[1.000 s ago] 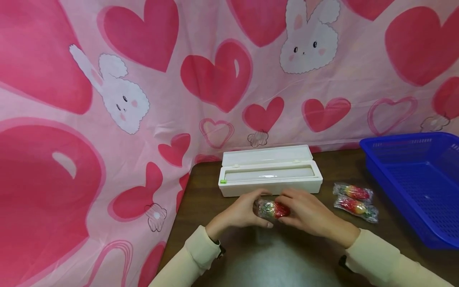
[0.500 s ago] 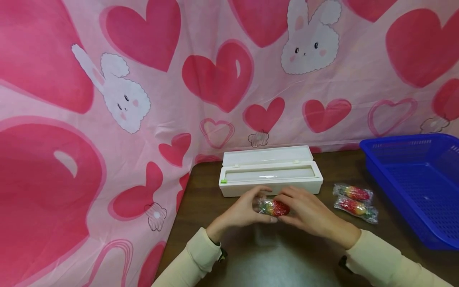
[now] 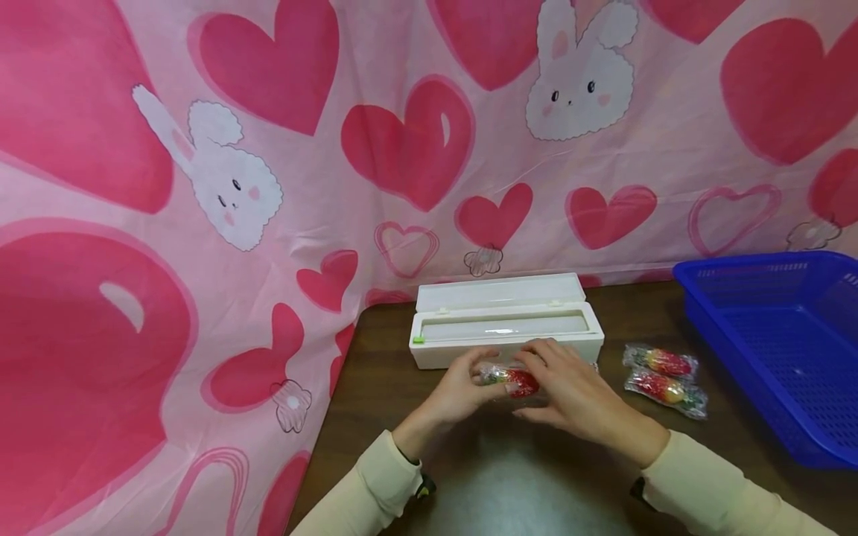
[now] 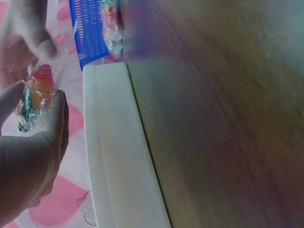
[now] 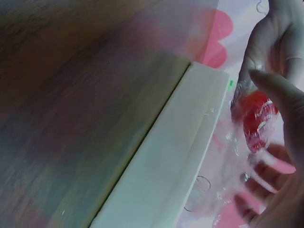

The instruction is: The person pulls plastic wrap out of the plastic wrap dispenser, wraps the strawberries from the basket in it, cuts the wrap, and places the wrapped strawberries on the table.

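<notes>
A strawberry-like piece (image 3: 524, 383), red at one end and green at the other, is wrapped in clear plastic film. My left hand (image 3: 452, 391) pinches it between thumb and fingers, just in front of the film box. Around its red end my right hand (image 3: 576, 394) is spread, thumb apart from the fingers. In the right wrist view loose film (image 5: 228, 171) trails by the blurred right fingers. Behind both hands stands the white cling film box (image 3: 506, 351), lid raised, with a green slider (image 3: 418, 340) at its left end.
Two more wrapped red-and-yellow pieces, one farther back (image 3: 670, 362) and one nearer (image 3: 660, 387), lie on the dark wooden table (image 3: 375, 357) right of the box. Beyond them is a blue plastic basket (image 3: 744, 372). Pink heart-patterned cloth (image 3: 402, 253) hangs behind and at left.
The wrapped piece has come slightly up toward the box. My left thumb now lies across it, and my right thumb has come away from its red end.
</notes>
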The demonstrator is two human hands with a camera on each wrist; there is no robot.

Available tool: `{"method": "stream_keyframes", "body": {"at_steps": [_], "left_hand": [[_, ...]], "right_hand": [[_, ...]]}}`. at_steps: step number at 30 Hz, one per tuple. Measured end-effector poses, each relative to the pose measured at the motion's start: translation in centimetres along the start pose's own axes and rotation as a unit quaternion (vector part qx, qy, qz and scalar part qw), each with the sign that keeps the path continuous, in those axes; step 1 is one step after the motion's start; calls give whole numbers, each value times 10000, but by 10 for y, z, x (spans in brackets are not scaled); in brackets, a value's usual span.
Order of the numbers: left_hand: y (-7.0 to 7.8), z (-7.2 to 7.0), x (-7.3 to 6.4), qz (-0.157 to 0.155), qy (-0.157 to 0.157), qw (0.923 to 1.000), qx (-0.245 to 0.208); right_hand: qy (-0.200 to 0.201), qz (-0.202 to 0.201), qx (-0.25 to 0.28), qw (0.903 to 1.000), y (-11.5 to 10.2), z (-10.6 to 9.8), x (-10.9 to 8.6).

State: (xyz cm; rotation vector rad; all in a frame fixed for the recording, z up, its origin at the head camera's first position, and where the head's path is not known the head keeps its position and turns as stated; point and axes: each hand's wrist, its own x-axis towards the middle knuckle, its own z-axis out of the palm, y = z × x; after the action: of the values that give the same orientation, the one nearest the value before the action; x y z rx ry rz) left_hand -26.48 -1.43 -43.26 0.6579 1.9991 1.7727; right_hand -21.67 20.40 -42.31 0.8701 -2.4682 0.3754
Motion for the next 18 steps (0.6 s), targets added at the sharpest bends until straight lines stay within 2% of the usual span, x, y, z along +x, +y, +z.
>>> {"method": "stream_keyframes", "body": {"at_steps": [3, 7, 14, 18], "left_hand": [[-2, 2, 1, -105, -10, 9997, -224], [-3, 1, 1, -199, -215, 9992, -275], [-1, 0, -1, -379, -670, 9943, -737], [-1, 1, -2, -391, -650, 9955, -570]], "right_hand": [[-217, 191, -285, 9992, 0, 4, -2], [-396, 74, -616, 9973, 1, 11, -2], [-338, -23, -407, 9986, 2, 10, -3], [-541, 7, -349, 9979, 3, 5, -5]]}}
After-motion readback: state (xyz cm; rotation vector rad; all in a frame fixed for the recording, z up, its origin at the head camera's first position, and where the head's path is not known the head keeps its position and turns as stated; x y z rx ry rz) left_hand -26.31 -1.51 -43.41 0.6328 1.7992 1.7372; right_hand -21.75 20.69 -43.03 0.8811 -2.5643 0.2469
